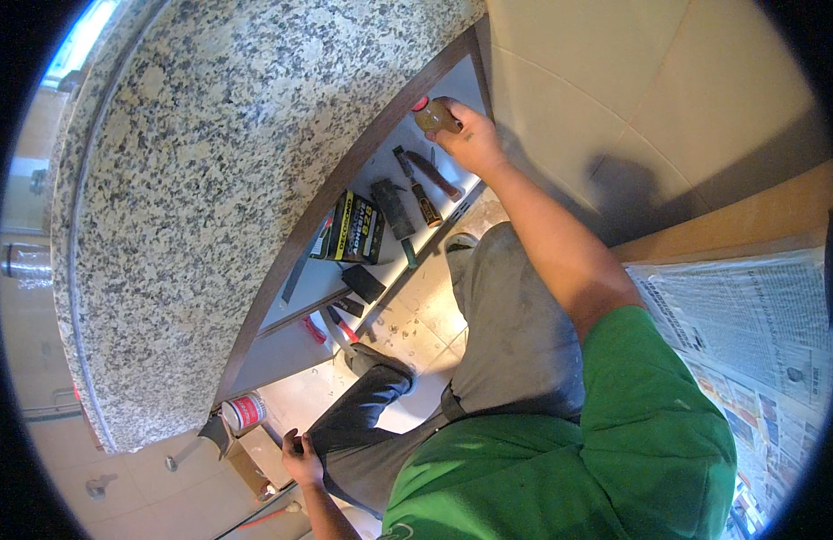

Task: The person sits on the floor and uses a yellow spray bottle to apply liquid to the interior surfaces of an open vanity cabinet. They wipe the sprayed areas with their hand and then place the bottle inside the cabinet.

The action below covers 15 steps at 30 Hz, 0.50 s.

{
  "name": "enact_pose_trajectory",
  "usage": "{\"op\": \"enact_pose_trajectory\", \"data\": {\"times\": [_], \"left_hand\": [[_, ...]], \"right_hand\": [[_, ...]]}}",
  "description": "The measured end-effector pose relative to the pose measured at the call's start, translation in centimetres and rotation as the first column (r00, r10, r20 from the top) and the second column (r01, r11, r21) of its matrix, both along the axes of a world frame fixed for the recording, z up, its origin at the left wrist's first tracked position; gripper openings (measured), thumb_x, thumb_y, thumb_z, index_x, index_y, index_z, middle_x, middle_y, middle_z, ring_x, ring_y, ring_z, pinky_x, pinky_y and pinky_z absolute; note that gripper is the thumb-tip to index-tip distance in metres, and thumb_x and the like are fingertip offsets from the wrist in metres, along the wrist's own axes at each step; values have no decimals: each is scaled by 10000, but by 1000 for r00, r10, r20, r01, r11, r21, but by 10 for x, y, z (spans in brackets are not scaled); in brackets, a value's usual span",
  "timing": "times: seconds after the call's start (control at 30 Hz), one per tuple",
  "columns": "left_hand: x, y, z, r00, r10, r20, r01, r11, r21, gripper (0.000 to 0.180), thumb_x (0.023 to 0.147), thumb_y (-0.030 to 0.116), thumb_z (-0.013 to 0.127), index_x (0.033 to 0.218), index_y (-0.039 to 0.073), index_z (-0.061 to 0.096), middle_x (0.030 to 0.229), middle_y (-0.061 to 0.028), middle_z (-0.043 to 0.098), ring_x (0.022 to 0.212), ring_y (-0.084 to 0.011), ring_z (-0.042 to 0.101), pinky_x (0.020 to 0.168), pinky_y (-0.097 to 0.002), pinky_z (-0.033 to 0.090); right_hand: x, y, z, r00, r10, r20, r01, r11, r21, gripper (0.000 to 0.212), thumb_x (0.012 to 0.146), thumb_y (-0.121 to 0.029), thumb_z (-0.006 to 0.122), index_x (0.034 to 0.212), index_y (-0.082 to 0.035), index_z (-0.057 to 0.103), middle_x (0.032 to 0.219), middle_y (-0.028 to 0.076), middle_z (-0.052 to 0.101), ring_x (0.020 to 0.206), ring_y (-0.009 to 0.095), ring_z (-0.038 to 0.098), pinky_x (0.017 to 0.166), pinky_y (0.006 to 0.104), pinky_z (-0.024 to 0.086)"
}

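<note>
At the far end of the cabinet shelf (425, 236), my right hand (473, 137) is closed round a small bottle (437, 117) of yellowish liquid with a red cap. The bottle is tilted, and my fingers hide part of it. Down at the lower left, my left hand (302, 461) hangs near my knee with its fingers curled. Something dark shows at its fingertips, too small to name. Nearest the bottle on the shelf lie a curved brown tool (434, 175) and a slim black tool with an orange-marked handle (425, 203).
A speckled granite countertop (200, 162) overhangs the shelf. Also on the shelf are a black-and-yellow container (355, 227), a long dark block (394, 210) and a black block (363, 283). A red-and-white tin (244, 411) stands near my left hand. Newspaper sheets (741, 333) lie at right.
</note>
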State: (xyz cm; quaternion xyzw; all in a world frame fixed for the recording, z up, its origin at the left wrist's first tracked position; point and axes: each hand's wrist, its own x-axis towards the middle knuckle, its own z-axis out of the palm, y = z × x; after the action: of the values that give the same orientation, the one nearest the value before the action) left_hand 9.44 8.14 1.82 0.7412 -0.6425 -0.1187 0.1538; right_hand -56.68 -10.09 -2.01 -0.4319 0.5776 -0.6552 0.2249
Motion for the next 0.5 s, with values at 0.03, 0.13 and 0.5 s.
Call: {"op": "enact_pose_trajectory", "data": {"times": [0.03,0.13,0.5], "left_hand": [[-6,0,3,1000,6,-23,-6,1000,7,258,909,120,679,1124,-18,644,742,-72,634,672,-165,572,647,-313,478],[-12,-3,7,1000,-5,-23,5,1000,5,258,915,116,673,1126,-29,639,736,-64,622,667,-149,557,644,-298,470],[-4,-1,2,1000,-14,27,15,999,-32,259,896,120,680,1114,-18,652,743,-94,644,677,-199,590,666,-339,487]], "right_hand": [[0,-1,-3,999,22,48,-20,999,-28,458,804,-77,777,1238,-55,633,1094,100,713,1014,187,672,904,333,516],[4,-3,-4,998,58,32,-57,998,-13,412,783,-84,785,1171,-26,657,1097,135,713,1008,229,674,908,345,508],[9,-7,-21,993,112,41,-110,993,-51,430,753,-150,830,1139,-37,679,999,139,728,900,230,689,829,347,526]]}}
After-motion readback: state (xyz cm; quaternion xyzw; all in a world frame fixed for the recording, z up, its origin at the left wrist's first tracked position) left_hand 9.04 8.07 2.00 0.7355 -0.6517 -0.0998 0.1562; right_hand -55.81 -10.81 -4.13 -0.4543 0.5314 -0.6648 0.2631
